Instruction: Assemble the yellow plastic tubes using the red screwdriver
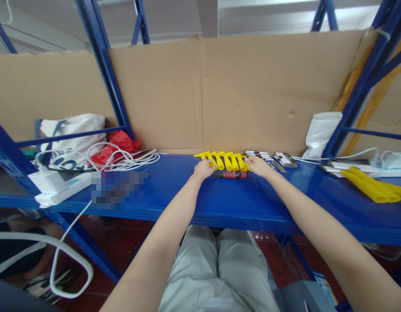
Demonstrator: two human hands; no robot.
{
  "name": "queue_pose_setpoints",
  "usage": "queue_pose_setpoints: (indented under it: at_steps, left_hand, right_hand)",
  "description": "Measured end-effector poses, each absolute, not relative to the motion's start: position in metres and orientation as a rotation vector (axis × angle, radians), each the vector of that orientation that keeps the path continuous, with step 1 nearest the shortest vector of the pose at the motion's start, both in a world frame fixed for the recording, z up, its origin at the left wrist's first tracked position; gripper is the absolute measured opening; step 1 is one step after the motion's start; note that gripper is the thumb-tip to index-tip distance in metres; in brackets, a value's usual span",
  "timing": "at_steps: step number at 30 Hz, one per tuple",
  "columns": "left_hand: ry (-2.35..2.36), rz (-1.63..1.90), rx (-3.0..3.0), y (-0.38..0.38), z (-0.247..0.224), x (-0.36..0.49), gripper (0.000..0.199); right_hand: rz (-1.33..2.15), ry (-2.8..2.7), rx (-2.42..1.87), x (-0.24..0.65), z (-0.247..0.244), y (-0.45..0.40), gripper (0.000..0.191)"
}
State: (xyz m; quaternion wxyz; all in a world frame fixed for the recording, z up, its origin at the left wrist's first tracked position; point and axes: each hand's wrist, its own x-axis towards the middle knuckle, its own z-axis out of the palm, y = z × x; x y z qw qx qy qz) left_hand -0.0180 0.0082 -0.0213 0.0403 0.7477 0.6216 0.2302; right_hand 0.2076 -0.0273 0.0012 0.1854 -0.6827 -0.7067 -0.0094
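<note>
Several yellow T-shaped pieces [226, 161] lie side by side in a row at the back of the blue shelf, their tube ends pointing toward me. My left hand [204, 168] has its fingers closed around the leftmost piece. At the other end of the row, my right hand [257, 166] grips the rightmost piece, fingers curled and partly hidden. Just in front of the row, between both hands, lies a screwdriver [233, 174] with a red and black handle.
Small black-and-white packets [285, 159] lie right of the row. Yellow tubes [371, 185] rest far right near a white pouch [322, 134]. Left are a power strip [66, 190], coiled white cables [132, 162], a red bag [117, 145] and a cloth bag [76, 138]. Cardboard [252, 95] stands behind.
</note>
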Motion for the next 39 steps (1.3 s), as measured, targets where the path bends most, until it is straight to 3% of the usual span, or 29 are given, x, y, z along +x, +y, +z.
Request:
queue_pose_setpoints:
  at_steps: [39]
  left_hand:
    - [1.973,0.622,2.326,0.003,-0.017,-0.018,0.045]
  right_hand:
    - [-0.069,-2.035,-1.951,0.219,0.006,-0.029,0.038]
